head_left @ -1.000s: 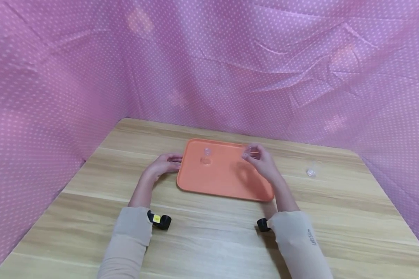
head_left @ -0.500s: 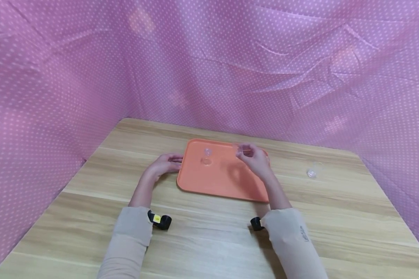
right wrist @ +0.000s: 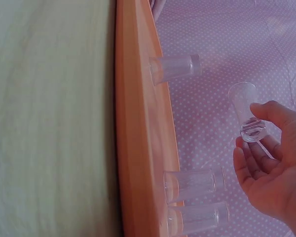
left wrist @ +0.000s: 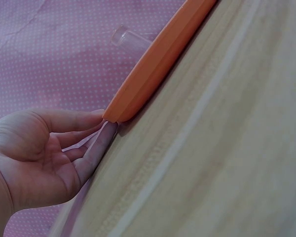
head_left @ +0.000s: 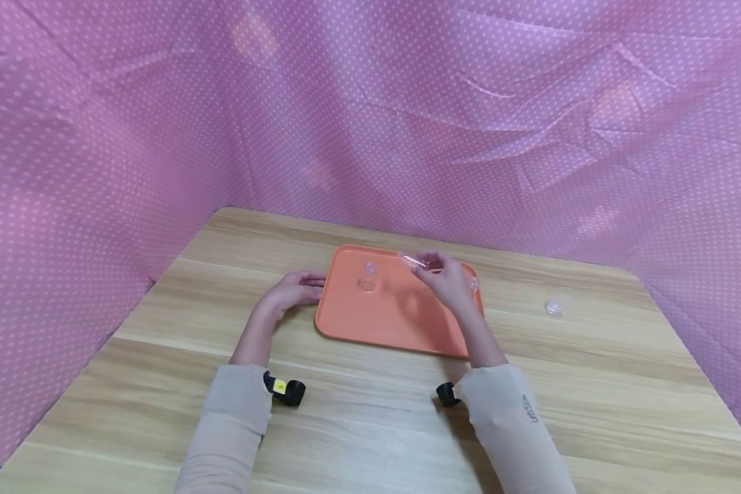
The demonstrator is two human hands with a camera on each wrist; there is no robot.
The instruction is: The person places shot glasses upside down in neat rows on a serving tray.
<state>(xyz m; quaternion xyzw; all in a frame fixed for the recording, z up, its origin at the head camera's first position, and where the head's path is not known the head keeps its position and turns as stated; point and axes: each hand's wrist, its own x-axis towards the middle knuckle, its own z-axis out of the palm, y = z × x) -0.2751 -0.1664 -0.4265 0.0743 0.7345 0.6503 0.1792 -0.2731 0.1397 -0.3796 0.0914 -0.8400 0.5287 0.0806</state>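
Observation:
In the head view, my left hand [head_left: 290,291] is at the left edge of an orange tray [head_left: 377,322]. The left wrist view has its thumb and fingers pinching the tray's rim [left wrist: 138,91]. Above the tray's far part, my right hand [head_left: 451,285] pinches a clear drinking glass [head_left: 412,260] between thumb and fingers. That glass [right wrist: 243,101] is tilted, thick base by the fingers and flared end away. One clear glass [head_left: 368,285] stands on the tray's left half. In the right wrist view two more glasses [right wrist: 193,183] stand close together, partly hidden by my hand in the head view.
Another clear glass [head_left: 554,308] stands on the wooden table [head_left: 358,425], right of the tray. A pink dotted curtain [head_left: 370,123] hangs behind the table and along both sides.
My right hand has moved left over the tray with the glass, which now leans nearer to horizontal. A glass at the tray's right side has come into sight. My left hand stays put.

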